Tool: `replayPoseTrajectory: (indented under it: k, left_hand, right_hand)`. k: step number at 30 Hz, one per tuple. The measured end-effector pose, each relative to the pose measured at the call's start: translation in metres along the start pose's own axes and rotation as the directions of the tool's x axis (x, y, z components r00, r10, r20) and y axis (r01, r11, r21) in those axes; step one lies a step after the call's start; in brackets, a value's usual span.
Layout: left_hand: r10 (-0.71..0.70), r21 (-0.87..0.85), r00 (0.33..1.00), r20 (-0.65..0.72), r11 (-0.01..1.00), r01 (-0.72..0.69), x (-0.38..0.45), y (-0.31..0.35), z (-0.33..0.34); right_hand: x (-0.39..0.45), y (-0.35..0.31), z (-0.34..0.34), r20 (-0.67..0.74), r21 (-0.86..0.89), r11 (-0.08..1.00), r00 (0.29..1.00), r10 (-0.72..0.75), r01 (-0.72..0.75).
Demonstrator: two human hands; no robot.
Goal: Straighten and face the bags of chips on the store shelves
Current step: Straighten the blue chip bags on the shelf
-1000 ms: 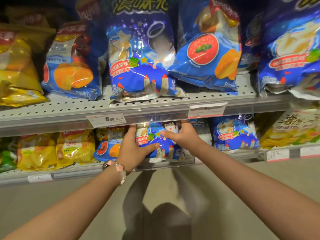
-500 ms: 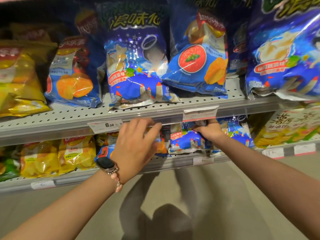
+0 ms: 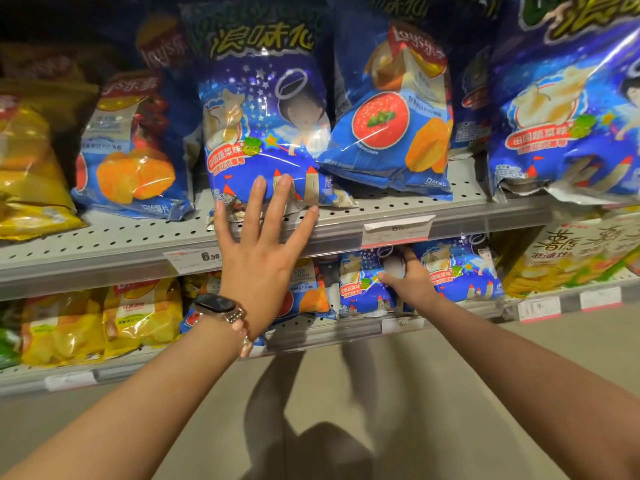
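My left hand (image 3: 258, 244) is raised to the upper shelf (image 3: 104, 244), fingers straight and spread, their tips on the lower part of a big blue star-patterned chip bag (image 3: 263, 119) that stands upright at the shelf's front. My right hand (image 3: 408, 282) is under that shelf on the lower shelf (image 3: 325, 332), thumb and fingers curled on a small blue star-patterned bag (image 3: 363, 282). Another small bag of the same kind (image 3: 460, 271) stands just to its right.
On the upper shelf a blue tomato-flavour bag (image 3: 391, 109) leans left against the big bag, with blue bags (image 3: 131, 147) and yellow bags (image 3: 31, 168) to the left and a large blue bag (image 3: 568, 109) to the right. Yellow bags (image 3: 104, 317) fill the lower left. Price tags line both rails.
My left hand left the small bag on the lower shelf and rose to the big blue bag on the upper shelf. My right hand slid that small bag to the right.
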State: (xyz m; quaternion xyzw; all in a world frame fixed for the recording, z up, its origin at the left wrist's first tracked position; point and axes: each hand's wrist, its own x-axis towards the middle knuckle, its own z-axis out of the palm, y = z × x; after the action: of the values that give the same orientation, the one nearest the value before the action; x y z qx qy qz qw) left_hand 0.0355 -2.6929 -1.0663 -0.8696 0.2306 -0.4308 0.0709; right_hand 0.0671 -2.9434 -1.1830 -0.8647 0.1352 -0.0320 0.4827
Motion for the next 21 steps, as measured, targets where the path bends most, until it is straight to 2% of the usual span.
replayPoseTrajectory:
  k: [6, 9, 14, 17, 21]
  left_hand:
    - [-0.011, -0.017, 1.0, -0.014, 1.0, 0.011, 0.002, 0.0, 0.001]
    - [-0.016, -0.014, 1.0, -0.025, 1.0, 0.015, 0.003, 0.001, 0.001]
    - [-0.017, -0.032, 0.999, -0.031, 0.999, 0.016, 0.006, 0.004, -0.002]
    - [0.004, -0.052, 0.999, 0.051, 0.999, -0.002, 0.008, 0.003, -0.013]
    - [0.017, -0.149, 0.997, 0.073, 0.989, -0.006, 0.019, -0.005, -0.037]
  right_hand:
    - [-0.006, 0.002, 0.001, -0.066, 0.004, 1.0, 0.998, -0.004, 0.005]
    - [-0.014, -0.002, -0.008, -0.127, -0.033, 0.998, 0.991, -0.053, 0.049]
    - [-0.049, -0.024, -0.024, -0.105, 0.021, 0.973, 0.969, -0.225, 0.228]
    - [-0.077, -0.05, -0.037, -0.04, 0.095, 0.952, 0.957, -0.288, 0.29]
    - [-0.103, -0.088, -0.056, -0.052, 0.136, 0.865, 0.875, -0.482, 0.484]
